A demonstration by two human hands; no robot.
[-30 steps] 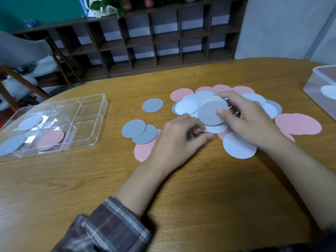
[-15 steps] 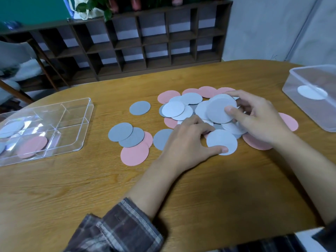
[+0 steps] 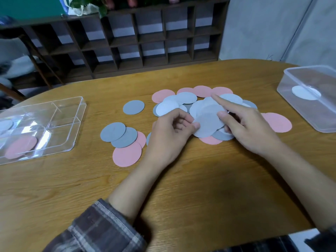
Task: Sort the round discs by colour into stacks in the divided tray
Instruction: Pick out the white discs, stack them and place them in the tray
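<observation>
Discs (image 3: 185, 104) lie piled at the centre, the tray (image 3: 79, 124) at 9 o'clock. The right hand (image 3: 249, 128) pinches a grey disc (image 3: 207, 124). The left hand (image 3: 169, 135), fingers (image 3: 183, 118) curled, touches its edge with the thumb.

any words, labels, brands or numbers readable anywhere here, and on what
No text can be read anywhere in this view.
The discs, pink, grey and white, are blank on the faces that show.
The divided tray and the clear tub show no label or brand.
The shelf behind the table shows no sign or number.
</observation>
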